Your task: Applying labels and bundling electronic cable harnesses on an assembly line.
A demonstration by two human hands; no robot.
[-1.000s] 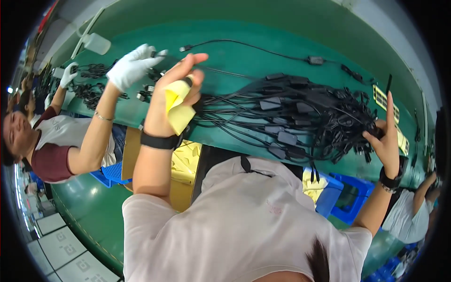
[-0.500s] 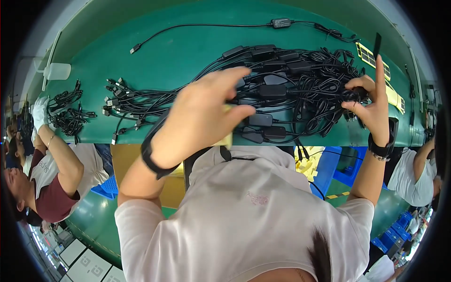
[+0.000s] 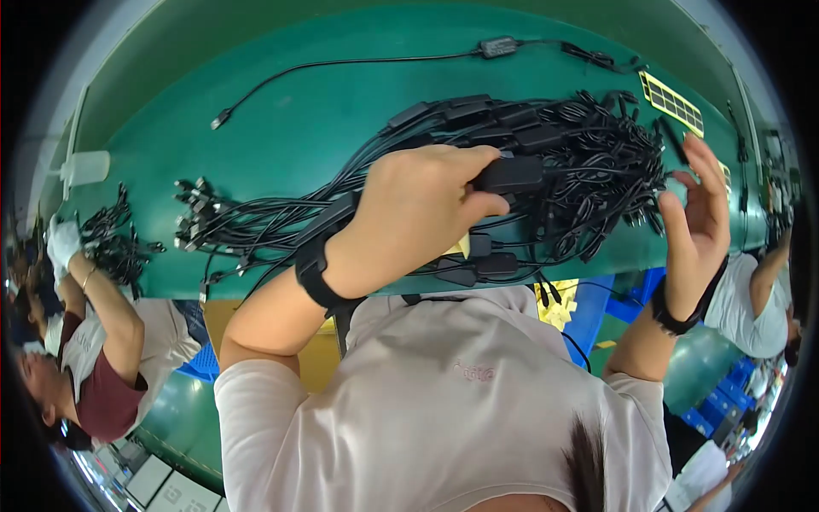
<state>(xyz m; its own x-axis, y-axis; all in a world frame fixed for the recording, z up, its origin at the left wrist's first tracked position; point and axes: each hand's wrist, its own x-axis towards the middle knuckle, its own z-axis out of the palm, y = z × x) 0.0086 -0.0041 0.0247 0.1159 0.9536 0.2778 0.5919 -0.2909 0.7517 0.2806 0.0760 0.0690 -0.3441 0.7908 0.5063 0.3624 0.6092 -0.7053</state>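
Observation:
A heap of black USB cables point(image 3: 589, 183) with inline black boxes lies across the green table, plugs to the left and coiled ends to the right. My left hand point(image 3: 418, 200) is closed on one rectangular black box point(image 3: 512, 174), thumb below and fingers above its left end. A bit of yellow point(image 3: 461, 247) shows under the left palm. At the coiled ends my right hand point(image 3: 701, 226) has its thumb and curled fingers apart. A thin black strip point(image 3: 670, 142) is by its fingertips; whether it touches them I cannot tell.
A single cable with a box point(image 3: 497, 47) lies along the far side. Yellow-edged label sheets point(image 3: 674, 104) are at the far right. A co-worker's gloved hand point(image 3: 64, 243) is by another cable pile point(image 3: 119, 243) at left. Below the table edge stands a blue bin point(image 3: 589, 311) with yellow slips.
My left hand has moved right and closed on a cable box. My right hand has come away from the coiled cable it gripped, moving slightly right and nearer. The view has shifted a little.

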